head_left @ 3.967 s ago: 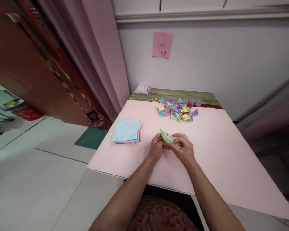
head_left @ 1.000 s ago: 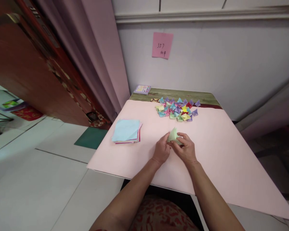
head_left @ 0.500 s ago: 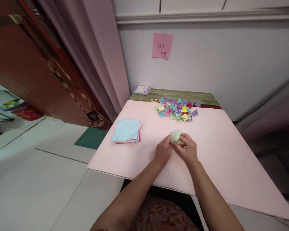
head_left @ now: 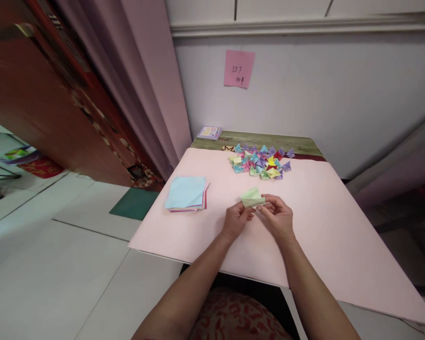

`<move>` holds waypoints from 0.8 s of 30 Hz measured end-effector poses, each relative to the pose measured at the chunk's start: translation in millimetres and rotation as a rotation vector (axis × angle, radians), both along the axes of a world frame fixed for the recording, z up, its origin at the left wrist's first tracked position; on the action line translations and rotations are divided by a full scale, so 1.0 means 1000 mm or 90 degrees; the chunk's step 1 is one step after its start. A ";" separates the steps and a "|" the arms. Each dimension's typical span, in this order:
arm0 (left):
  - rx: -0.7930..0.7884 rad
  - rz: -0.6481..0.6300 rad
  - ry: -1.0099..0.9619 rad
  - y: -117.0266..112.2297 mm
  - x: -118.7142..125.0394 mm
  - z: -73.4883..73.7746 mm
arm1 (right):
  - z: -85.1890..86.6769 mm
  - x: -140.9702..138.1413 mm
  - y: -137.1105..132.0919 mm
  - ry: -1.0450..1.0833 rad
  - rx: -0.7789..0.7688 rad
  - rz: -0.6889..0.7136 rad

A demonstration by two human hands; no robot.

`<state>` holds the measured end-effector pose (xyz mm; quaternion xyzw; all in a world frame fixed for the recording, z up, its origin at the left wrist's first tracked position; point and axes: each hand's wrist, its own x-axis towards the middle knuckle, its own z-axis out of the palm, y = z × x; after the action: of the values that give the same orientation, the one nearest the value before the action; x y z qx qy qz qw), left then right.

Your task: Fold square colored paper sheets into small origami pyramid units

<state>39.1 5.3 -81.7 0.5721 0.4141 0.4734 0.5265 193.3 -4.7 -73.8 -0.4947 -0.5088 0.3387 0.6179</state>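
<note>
Pink sheet [head_left: 326,226] covers most of table; cluster of origami pieces [head_left: 260,163] at far side, stack of square paper [head_left: 187,192] to left. Forearms extended, angled inward, hands nearly meeting. Left hand [head_left: 236,219] pinches lower left of light-green folded paper [head_left: 252,198], held between hands. Right hand [head_left: 279,219]: index fingertip at paper's right corner, thumb parted; firm hold there, cannot tell. For neat shaping: anchor left, align layers, press creases gently; thin paper likely tears.

the paper [head_left: 252,198] in the left hand [head_left: 235,220] is pale green, the stack [head_left: 186,192] leftward light-blue-topped, the covering [head_left: 326,222] beneath pink.
</note>
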 end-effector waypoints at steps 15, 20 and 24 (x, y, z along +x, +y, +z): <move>-0.098 -0.068 -0.131 0.003 -0.005 0.005 | 0.002 -0.004 0.003 0.204 -0.137 0.072; -0.146 0.021 -0.203 0.006 -0.004 0.008 | -0.003 -0.003 0.002 0.122 -0.133 0.107; -0.167 0.018 -0.209 0.006 -0.005 0.009 | -0.007 -0.003 0.003 0.035 -0.055 0.060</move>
<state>33.9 11.4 -72.8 0.4080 0.3888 0.5095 0.6502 189.9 -1.9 -80.4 -0.4866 -0.4990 0.4024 0.5935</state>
